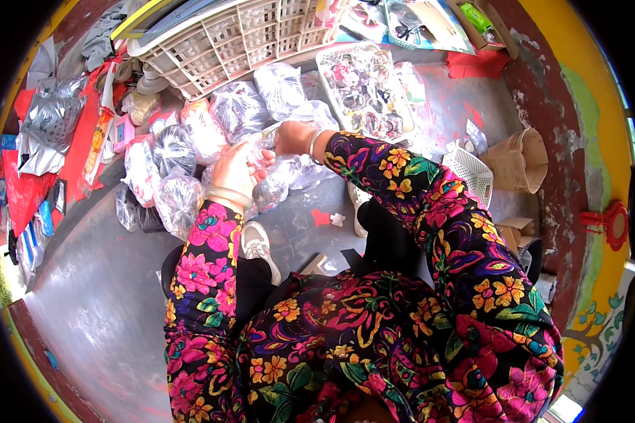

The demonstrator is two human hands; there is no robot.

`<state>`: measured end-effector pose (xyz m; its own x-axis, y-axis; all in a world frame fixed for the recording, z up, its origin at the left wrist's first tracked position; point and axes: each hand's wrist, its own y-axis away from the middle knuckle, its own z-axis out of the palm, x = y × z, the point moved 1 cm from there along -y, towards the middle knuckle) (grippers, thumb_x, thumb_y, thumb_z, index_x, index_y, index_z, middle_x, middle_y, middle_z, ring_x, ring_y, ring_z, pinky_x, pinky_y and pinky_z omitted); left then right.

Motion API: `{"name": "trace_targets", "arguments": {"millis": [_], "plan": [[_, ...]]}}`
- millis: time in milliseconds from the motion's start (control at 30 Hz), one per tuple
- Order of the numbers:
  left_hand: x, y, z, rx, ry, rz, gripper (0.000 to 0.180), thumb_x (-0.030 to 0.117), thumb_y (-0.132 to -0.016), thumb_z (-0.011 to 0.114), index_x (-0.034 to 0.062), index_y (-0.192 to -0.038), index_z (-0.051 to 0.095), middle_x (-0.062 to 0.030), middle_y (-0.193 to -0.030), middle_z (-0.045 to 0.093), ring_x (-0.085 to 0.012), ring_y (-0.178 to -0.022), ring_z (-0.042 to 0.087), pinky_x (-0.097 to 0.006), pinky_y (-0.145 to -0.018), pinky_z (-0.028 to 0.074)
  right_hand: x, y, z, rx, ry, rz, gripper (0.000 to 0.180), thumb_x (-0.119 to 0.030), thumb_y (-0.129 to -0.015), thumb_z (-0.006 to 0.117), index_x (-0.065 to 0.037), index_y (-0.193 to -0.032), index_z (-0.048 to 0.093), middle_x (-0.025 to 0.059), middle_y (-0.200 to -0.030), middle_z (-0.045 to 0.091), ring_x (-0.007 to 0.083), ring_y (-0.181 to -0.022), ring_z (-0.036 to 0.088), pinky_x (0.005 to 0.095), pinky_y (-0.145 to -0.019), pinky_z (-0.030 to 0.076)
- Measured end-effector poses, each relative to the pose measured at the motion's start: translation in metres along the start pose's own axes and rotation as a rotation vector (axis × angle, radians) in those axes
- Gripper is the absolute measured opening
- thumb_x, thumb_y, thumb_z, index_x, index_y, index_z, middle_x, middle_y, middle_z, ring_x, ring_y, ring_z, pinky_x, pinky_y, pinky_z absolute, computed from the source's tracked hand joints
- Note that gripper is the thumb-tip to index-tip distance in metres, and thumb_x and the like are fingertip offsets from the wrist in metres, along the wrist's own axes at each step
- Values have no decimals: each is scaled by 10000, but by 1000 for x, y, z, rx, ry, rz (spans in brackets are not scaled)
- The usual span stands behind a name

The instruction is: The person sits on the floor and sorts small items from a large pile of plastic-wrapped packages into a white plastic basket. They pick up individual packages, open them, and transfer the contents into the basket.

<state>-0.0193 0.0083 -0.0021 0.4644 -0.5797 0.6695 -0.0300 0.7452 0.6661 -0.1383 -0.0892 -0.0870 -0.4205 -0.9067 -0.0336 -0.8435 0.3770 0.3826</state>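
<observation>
The left hand [234,169], fingers half-curled, nearly meets the right hand [294,139], fingers bent inward, at its two o'clock; any grasp cannot be told. A clear-bagged bundle [238,108], rounded, lies at the left's twelve o'clock, the right's ten.

Black sleeves [206,282] in pink-and-yellow floral print, beige crate [241,44], grey floor [109,303]
</observation>
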Motion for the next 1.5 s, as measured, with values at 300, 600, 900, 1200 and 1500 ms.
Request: {"name": "trace_targets", "arguments": {"millis": [300, 600, 900, 1200, 1500], "plan": [[-3, -5, -8, 12, -13, -9, 247, 260, -808, 530, 103, -995, 563, -61, -746, 575, -163, -664, 562, -245, -542, 398, 48, 4, 28, -171, -1403, 447, 177, -93, -793, 454, 35, -842, 564, 137, -738, 621, 186, -582, 614, 254, -487, 490], [0, -5, 0, 12, 12, -10, 248, 254, -805, 536, 102, -999, 562, -71, -744, 573, -171, -679, 565, -245, -549, 400, 39, 6, 5, -52, -708, 498, 197, -126, -768, 481, 15, -820, 608, 168, -788, 613, 264, -739, 609, 326, -631, 483], [0, -5, -6, -13, -2, 24, 258, 285, -785, 531, 94, -958, 539, -74, -710, 584, -161, -637, 562, -258, -523, 405, 55, 66, -16, 215, -383, 815, 236, -154, -752, 464, -11, -896, 585, 199, -901, 594, 324, -863, 580, 356, -733, 469], [14, -1, -26, -42, -43, 62, 251, 254, -816, 512, 94, -999, 573, -36, -685, 549, -141, -634, 536, -233, -528, 392, 74, 80, -31, 382, -418, 490, 191, -110, -750, 491, 14, -823, 616, 145, -723, 613, 217, -650, 601, 310, -591, 477], [19, 6, -60, -34, 2, 174, 218, 214, -803, 528, 74, -964, 572, -55, -688, 567, -145, -615, 551, -223, -496, 387, 13, 77, -54, 815, -1767, 482, 169, 10, -734, 488, 49, -873, 576, 80, -714, 588, 134, -657, 559, 215, -563, 423]]}}
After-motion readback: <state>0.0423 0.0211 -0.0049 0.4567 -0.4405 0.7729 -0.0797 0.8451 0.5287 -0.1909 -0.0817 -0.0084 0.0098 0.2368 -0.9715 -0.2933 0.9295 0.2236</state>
